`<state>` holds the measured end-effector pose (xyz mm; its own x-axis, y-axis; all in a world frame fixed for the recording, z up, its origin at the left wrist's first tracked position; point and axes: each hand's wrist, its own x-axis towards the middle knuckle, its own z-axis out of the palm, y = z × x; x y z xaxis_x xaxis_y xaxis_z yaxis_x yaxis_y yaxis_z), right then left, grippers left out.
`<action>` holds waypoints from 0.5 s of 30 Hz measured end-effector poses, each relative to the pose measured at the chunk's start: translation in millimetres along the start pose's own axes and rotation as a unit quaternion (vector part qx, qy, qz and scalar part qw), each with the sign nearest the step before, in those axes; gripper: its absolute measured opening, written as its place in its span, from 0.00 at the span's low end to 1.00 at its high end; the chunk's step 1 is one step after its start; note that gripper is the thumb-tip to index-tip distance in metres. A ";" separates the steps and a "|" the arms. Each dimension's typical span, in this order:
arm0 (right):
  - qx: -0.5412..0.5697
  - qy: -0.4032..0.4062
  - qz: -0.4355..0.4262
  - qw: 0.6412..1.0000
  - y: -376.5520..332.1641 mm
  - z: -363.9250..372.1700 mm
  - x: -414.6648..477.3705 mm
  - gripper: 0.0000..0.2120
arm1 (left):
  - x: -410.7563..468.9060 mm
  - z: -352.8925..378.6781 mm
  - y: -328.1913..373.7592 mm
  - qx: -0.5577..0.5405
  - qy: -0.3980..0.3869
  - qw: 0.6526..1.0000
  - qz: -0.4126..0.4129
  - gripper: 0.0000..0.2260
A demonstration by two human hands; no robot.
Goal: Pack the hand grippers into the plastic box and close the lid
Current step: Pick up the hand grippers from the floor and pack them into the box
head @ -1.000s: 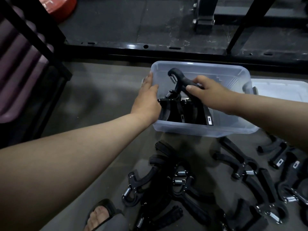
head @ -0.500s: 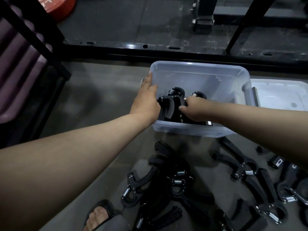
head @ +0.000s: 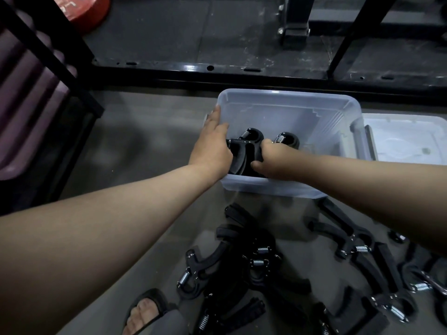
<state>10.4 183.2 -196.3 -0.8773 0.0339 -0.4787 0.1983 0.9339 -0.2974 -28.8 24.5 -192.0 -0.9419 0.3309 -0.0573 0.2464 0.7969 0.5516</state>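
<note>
A clear plastic box (head: 290, 96) stands open on the grey floor. Several black hand grippers (head: 250, 137) stand packed in its front left corner, springs up. My left hand (head: 212, 145) lies along the box's left wall with its fingers straight and its thumb on the inner side. My right hand (head: 272, 158) reaches down into the box, and its curled fingers grip one gripper beside the others. Several more hand grippers (head: 242, 262) lie loose on the floor in front of the box. Further hand grippers (head: 360, 249) lie to the right.
The box's lid (head: 406, 141) lies flat on the floor, right of the box. A black metal rack base (head: 217, 72) runs across behind it, with a red weight plate (head: 79, 8) at the far left. My sandalled foot (head: 145, 310) is at the bottom edge.
My right hand has lowered the gripper from above the rim down into the box next to the others. My left hand has stayed on the box's left wall.
</note>
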 end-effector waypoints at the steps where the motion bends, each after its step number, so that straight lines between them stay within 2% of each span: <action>1: 0.004 0.000 0.009 1.000 1.6 0.1 1.3 0.18 | 0.1 0.2 -0.3 -0.001 0.000 1.000 0.001 0.23; 7: 0.005 -0.007 0.015 1.000 7.8 2.4 2.6 0.24 | 1.2 1.5 -1.5 -0.005 0.005 1.000 0.006 0.23; 15: -0.004 -0.010 -0.005 1.000 7.7 2.1 0.0 0.21 | 1.1 2.2 -2.2 -0.008 0.006 1.000 0.006 0.23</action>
<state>12.8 189.6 -200.3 -0.8704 0.0178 -0.4921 0.1866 0.9367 -0.2962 -29.9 24.2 -195.1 -0.9414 0.3349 -0.0405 0.2548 0.7845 0.5654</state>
